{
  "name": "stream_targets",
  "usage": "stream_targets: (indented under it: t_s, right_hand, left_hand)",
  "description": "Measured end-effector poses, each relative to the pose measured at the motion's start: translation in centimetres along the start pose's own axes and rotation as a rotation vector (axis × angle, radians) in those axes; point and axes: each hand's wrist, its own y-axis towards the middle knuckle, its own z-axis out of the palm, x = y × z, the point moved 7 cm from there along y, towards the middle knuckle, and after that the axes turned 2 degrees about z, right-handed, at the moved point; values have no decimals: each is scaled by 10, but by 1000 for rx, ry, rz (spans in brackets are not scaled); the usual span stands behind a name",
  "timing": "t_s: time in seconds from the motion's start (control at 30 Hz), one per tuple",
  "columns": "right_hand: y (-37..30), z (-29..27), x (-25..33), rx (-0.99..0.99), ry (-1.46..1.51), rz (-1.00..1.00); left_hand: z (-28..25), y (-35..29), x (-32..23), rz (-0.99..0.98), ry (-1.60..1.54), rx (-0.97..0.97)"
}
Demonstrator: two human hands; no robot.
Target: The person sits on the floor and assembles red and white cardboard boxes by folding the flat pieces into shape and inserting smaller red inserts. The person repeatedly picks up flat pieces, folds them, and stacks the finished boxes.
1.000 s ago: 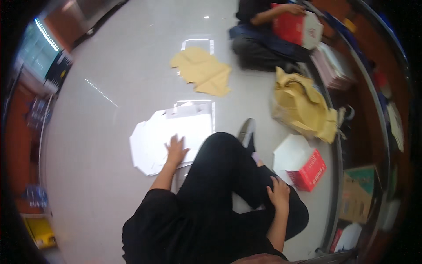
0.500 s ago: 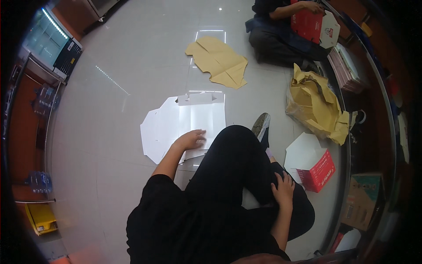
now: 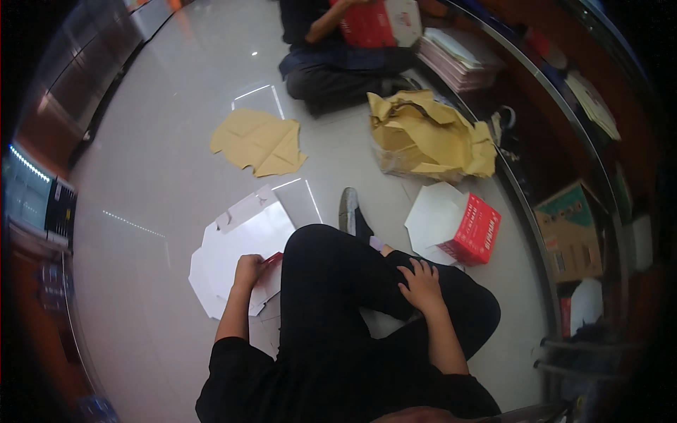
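A flat cardboard box blank (image 3: pixel 218 264), white side up, lies on the floor at my left. My left hand (image 3: pixel 248 271) is closed on its near edge beside my knee, where a bit of the red printed side shows turned up. My fingertips there are partly hidden. My right hand (image 3: pixel 423 285) rests on my bent right leg, fingers spread and holding nothing. A partly folded red-and-white box (image 3: pixel 474 229) stands open on the floor beyond that leg.
Across from me a person sits cross-legged, holding a red-and-white box (image 3: pixel 370 25). A torn brown paper wrapping (image 3: pixel 430 137) and a flat brown paper sheet (image 3: pixel 259 142) lie ahead. Stacked cardboard blanks (image 3: pixel 458 60) and a brown carton (image 3: pixel 570 229) are on the right by the shelf.
My left hand has gone from hovering open over the blank to gripping its near edge and lifting it, showing red. The view has turned right. My right hand stays on my leg.
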Motion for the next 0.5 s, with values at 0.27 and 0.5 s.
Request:
stream_targets:
  t_s: [0.27, 0.5]
  right_hand:
    - [-1, 5, -3, -63, 57, -30]
    - [9, -18, -2, -2, 725, -168]
  left_hand:
    - [-29, 14, 20, -55, -177, 277]
    - [-193, -13, -122, 86, -204, -745]
